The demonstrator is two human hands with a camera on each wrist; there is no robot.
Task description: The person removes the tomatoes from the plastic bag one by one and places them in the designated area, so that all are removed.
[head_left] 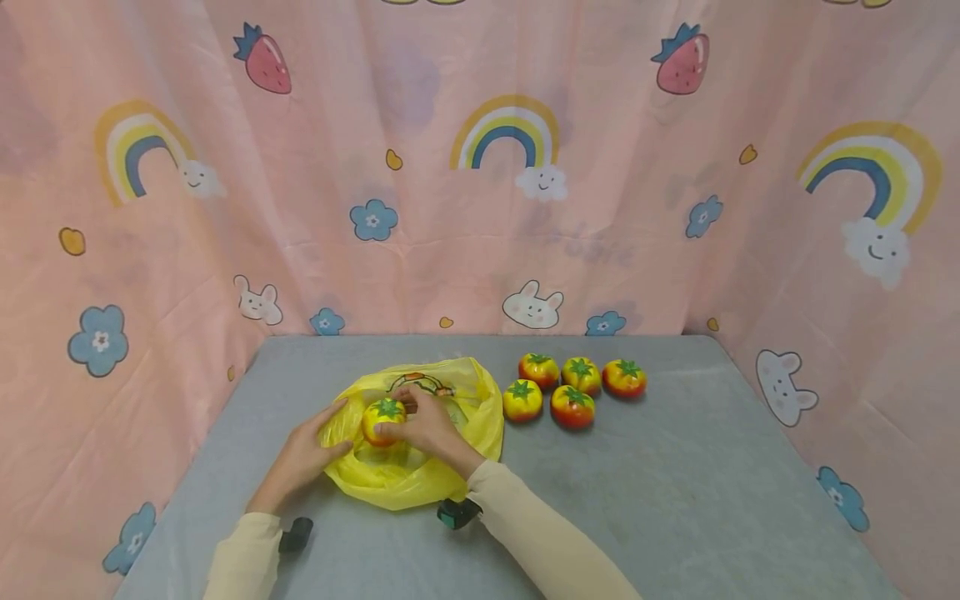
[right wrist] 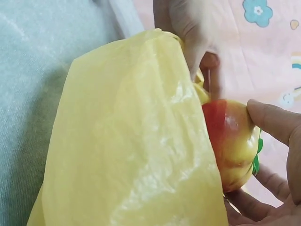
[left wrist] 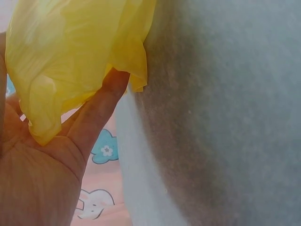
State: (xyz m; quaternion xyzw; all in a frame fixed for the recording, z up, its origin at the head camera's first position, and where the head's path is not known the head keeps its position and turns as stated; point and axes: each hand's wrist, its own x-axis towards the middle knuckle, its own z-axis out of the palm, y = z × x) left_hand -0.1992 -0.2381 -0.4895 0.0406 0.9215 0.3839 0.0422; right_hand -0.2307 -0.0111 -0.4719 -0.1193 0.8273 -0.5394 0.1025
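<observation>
My right hand (head_left: 431, 425) grips a yellow-and-red toy tomato (head_left: 384, 421) with a green star-shaped leaf top, thumb on one side and fingers on the other. In the right wrist view, the tomato (right wrist: 230, 143) is at the mouth of a yellow plastic bag (right wrist: 131, 132), partly hidden by the bag's near wall. The bag (head_left: 397, 492) lies spread on the table with its mouth facing up. At its left side, my left hand (head_left: 303, 454) touches the rim with thumb and fingers spread apart. The left wrist view shows fairly straight fingers against the hanging plastic (left wrist: 70, 56).
Several similar tomatoes (head_left: 573, 407) stand in a cluster to the right of the bag, leaf tops up. All of it is on a grey cloth-covered table (head_left: 660, 500). A pink printed curtain (head_left: 420, 275) encloses the back and both sides.
</observation>
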